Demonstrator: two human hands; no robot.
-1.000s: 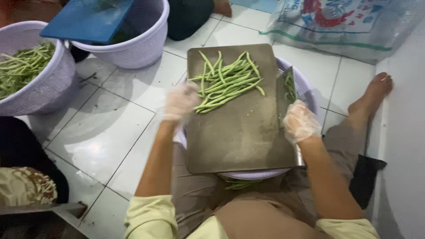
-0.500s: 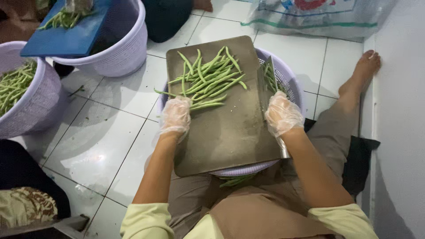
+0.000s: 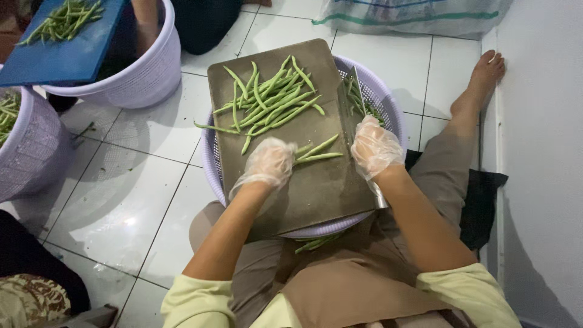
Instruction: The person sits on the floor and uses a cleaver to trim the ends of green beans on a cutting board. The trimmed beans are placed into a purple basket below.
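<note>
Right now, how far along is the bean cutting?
Early, by the look of it. The left hand has drawn a few green beans apart from the pile on the cutting board. The right hand holds a knife at the board's edge. The pile looks uncut; some beans already lie in the basket.

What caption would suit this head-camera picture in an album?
Gloved left hand gathers green beans on a board over a lilac basket; right hand grips a knife.

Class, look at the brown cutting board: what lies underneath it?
The cutting board rests on a lilac basket; green beans show in the uncovered part. The board hides the remaining contents.
</note>
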